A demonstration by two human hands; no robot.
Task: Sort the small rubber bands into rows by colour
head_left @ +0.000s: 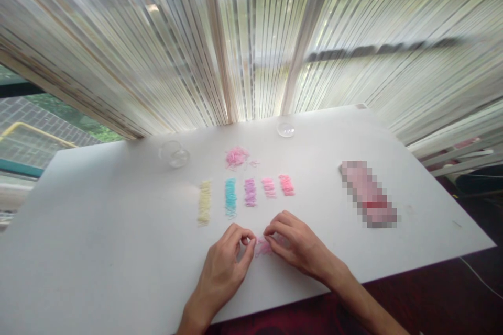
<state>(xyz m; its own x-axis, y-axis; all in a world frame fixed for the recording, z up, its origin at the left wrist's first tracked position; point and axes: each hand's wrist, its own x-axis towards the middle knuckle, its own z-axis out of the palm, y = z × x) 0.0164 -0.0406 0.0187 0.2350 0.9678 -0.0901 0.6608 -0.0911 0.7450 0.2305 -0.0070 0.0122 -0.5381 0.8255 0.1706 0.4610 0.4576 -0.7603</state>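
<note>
Close to the table's front edge, a small heap of pink rubber bands [263, 247] lies between my hands. My left hand [226, 256] pinches a pink rubber band between thumb and index finger at the heap's left side. Opposite it, my right hand [301, 243] is closed in a pinch over the heap, its fingertips on the pink strands and partly hiding them. Beyond the hands stand neat columns of rubber bands: yellow [204, 203], turquoise [230, 197], purple [250, 192], light pink [269, 188] and coral pink [286, 185]. A loose pile of pink bands [236, 156] sits farther back.
The white table [118, 251] reaches to a striped string curtain [255, 63] at the window. At the back left is a clear round container [178, 157], and a clear round dish [285, 130] lies at the back right. A blurred pink oblong object [367, 193] rests on the right.
</note>
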